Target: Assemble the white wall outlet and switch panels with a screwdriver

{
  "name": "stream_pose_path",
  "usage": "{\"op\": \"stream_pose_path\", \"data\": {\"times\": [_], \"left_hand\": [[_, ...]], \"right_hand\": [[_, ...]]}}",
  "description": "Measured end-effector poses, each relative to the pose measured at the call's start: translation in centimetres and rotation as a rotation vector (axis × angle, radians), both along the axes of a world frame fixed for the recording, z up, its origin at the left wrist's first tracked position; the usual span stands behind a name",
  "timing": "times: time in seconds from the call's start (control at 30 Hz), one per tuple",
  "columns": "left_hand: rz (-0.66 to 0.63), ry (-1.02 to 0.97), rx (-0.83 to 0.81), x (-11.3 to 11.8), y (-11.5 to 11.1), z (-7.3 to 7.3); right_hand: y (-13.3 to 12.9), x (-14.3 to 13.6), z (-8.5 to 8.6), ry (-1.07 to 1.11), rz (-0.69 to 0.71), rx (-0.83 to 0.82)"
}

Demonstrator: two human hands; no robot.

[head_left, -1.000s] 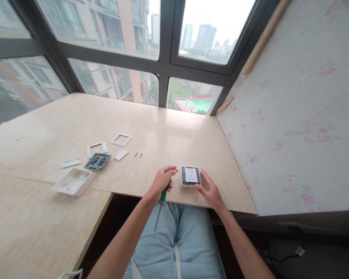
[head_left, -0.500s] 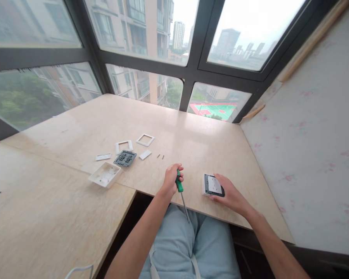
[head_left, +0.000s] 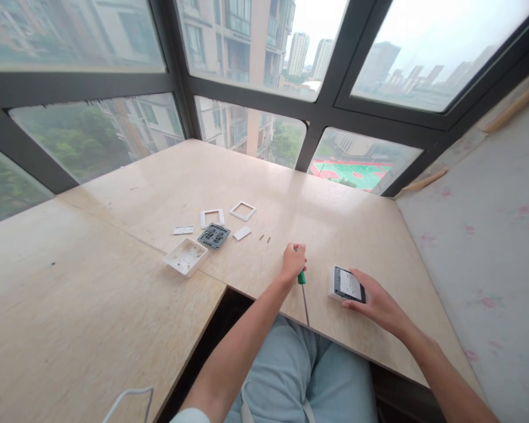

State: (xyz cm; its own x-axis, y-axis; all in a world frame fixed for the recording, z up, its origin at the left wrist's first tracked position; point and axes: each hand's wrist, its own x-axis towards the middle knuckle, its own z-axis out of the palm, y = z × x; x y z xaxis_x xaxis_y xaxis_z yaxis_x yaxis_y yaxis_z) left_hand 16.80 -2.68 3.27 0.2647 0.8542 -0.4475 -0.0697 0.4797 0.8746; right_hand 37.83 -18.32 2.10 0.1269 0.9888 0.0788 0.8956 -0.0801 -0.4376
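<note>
My left hand [head_left: 293, 262] is closed round the green handle of a screwdriver [head_left: 305, 302], whose metal shaft points down toward my lap at the table's front edge. To the right, my right hand [head_left: 370, 294] grips a wall socket [head_left: 349, 284] from its right side. The socket has a white face plate on a dark frame and sits on a white box, resting on the table. Two small screws [head_left: 265, 238] lie beyond my left hand. Farther left are a dark socket module [head_left: 214, 235] and an open white back box [head_left: 186, 257].
Two white cover frames [head_left: 243, 211] and small white plates [head_left: 242, 234] lie behind the module on the wooden table [head_left: 127, 294]. A white cable [head_left: 127, 392] crosses the near left edge. Windows border the far side, and a papered wall [head_left: 489, 264] stands at right.
The view has turned a little left, so everything appears farther right. My left hand has rotated on the screwdriver, with its back now more toward me. Both hands keep their holds.
</note>
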Motion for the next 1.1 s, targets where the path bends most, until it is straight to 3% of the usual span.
{"op": "stream_pose_path", "data": {"times": [0.4, 0.87, 1.1], "left_hand": [[-0.081, 0.295, 0.321, 3.0, 0.3, -1.0], [-0.317, 0.433, 0.875, 4.1, -2.5, -3.0], [-0.369, 0.487, 0.948, 4.0, -2.1, -3.5]], "right_hand": [[-0.7, 1.0, -0.5, 0.062, 0.004, -0.012], [-1.5, 0.0, -2.4, 0.21, -0.04, 0.106], [-1.6, -0.2, -2.7, 0.213, -0.049, 0.137]]}}
